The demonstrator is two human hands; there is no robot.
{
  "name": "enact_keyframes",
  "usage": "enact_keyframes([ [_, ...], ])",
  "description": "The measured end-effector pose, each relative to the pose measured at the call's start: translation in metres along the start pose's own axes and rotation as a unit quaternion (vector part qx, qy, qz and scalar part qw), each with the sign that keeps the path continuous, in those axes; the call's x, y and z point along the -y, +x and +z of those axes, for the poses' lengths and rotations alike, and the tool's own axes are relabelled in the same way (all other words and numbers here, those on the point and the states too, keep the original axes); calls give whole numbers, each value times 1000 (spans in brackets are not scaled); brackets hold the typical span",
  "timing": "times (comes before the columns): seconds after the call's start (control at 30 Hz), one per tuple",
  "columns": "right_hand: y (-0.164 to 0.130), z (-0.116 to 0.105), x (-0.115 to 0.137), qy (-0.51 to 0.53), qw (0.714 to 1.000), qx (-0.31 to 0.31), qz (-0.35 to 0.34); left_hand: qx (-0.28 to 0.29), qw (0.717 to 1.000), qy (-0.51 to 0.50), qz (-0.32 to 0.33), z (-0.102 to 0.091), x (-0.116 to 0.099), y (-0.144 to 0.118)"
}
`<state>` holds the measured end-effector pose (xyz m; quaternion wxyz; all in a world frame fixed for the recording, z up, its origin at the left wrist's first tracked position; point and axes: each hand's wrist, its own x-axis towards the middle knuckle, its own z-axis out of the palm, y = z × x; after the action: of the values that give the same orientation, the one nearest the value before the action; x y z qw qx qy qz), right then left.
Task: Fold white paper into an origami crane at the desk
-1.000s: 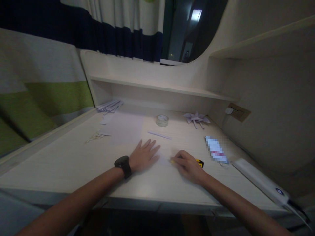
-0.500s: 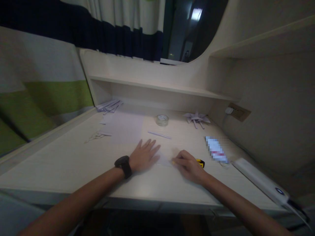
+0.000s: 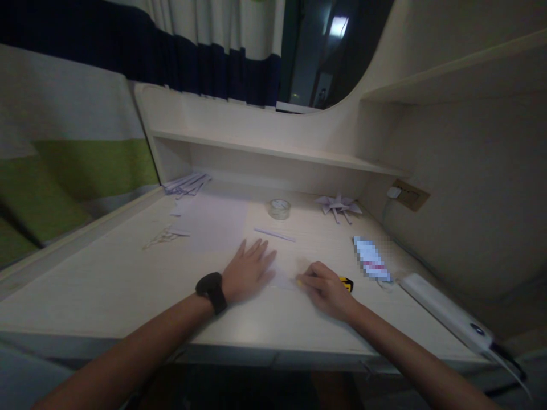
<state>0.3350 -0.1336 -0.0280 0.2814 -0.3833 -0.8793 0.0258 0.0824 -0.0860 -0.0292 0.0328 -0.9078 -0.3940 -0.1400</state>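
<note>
My left hand (image 3: pixel 250 270), with a black watch on its wrist, lies flat on the desk with its fingers spread. Beneath its fingertips and thumb, reaching toward the right hand, is a small piece of white paper (image 3: pixel 282 278). My right hand (image 3: pixel 325 290) is closed around a yellow and black utility knife (image 3: pixel 347 283). The knife's back end sticks out behind the hand, and a bit of yellow shows at the fingertips by the paper's right edge. I cannot make out the blade. A thin rolled paper stick (image 3: pixel 274 234) lies just beyond the hands.
A roll of clear tape (image 3: pixel 279 209) stands behind the paper stick. Large white paper (image 3: pixel 213 222), a pile of paper sticks (image 3: pixel 188 184) and scraps (image 3: pixel 166 236) are on the left. A folded paper star (image 3: pixel 338 206), a phone (image 3: pixel 371 259) and a white power strip (image 3: pixel 444 313) are on the right.
The view has shifted slightly. Both hands keep nearly the same places on the desk, with the paper between them.
</note>
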Motion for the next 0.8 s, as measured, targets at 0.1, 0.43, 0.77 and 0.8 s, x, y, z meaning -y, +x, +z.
enact_keyframes([
  [0.1, 0, 2, 0, -20, 1000, -3, -2, -16, 998, -23, 47, -8, -11, 1],
  [0.43, -2, 6, 7, -49, 999, -15, 16, 32, 998, -42, 19, 10, -21, 0],
  [0.77, 0, -2, 8, -33, 999, -9, -10, 40, 998, -39, 25, 8, -20, 1],
  [0.8, 0, -2, 9, -32, 999, -10, -10, 39, 998, -38, 25, 9, -20, 0],
])
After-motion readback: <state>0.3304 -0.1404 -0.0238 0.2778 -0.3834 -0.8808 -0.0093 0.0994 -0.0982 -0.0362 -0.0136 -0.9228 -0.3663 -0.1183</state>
